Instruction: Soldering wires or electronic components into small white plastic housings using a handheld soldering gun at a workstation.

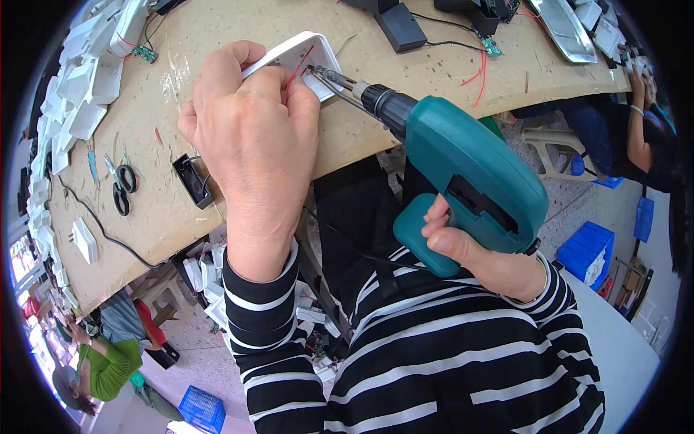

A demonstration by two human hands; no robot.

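My left hand (253,137), fingers curled, grips a small white plastic housing (329,54) above the brown work table (354,137). A thin red wire (295,76) crosses the housing's open side by my fingertips. In my right hand (481,260) is a teal soldering gun (473,155), with my fingers wrapped round its handle. Its black nose and metal tip point left into the housing, close to the red wire. A thin feed tube runs along beneath the tip. Whether the tip touches metal inside is too small to tell.
Black-handled scissors (124,189) and an open black box (191,181) lie left of my hand. White housings (87,87) crowd the left edge. Farther back are black boxes (400,29), a small green circuit board (491,47) and a metal tray (564,32). Other people sit at both sides.
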